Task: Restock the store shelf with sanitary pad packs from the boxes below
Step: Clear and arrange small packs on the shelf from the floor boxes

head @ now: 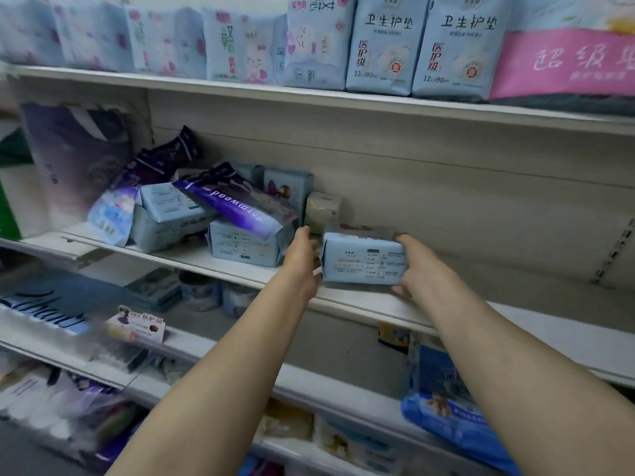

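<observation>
A light blue sanitary pad pack lies on its side on the middle shelf. My right hand grips its right end, thumb underneath and fingers curled over the top. My left hand rests against the pack's left end with fingers reaching behind it. To the left lies another light blue pack with a purple pack leaning across it. Further left, several blue and dark purple packs lie in a loose heap.
The upper shelf holds a full row of upright blue and pink packs. A small beige pack stands at the back wall. The middle shelf to the right of my hands is bare. Lower shelves hold cans and assorted packs.
</observation>
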Available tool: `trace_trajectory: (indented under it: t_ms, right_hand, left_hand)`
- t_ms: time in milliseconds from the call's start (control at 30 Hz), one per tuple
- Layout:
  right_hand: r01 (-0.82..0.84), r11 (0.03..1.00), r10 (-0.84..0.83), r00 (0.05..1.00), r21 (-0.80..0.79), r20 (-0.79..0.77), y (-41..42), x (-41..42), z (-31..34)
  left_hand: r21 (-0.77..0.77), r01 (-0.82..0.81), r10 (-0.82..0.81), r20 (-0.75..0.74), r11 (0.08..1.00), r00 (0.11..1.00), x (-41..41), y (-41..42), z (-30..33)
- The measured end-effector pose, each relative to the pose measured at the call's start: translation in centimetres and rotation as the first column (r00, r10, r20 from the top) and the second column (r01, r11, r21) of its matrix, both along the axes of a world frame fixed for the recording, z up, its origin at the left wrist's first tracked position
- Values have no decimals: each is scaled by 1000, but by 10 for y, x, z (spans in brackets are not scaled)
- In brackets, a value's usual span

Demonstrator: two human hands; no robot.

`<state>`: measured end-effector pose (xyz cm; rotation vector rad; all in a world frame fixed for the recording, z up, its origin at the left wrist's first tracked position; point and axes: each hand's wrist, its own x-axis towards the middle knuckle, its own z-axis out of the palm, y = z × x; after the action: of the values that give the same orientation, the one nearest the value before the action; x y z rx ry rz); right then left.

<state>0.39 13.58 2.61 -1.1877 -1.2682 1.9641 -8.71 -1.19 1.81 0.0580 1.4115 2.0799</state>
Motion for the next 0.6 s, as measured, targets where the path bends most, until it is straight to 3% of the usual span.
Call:
trace_trajectory:
  t_ms: [133,233,333,400,600]
  right_hand:
    - [-71,997,71,997,-15,-19,-12,-6,4]
    - [-116,993,115,993,-24,-33,-20,-9,6]
    - [-143,989,141,988,-36,-56,-32,-8,8]
    - [-146,987,142,987,-63,-70,-39,-5,10]
    - [-86,981,71,993,-172,-95,-55,0,11]
  left_hand:
    - [40,-61,59,37,997,998,-15,-14,-1]
    - [-15,-346,346,78,938,935,-33,-24,3]
    - [-180,-549,557,-10,816,830,-49,-39,18]
    - [-240,-579,578,-84,779,812,-63,-46,26]
    - [-231,-549,544,-91,804,834,-102,-35,16]
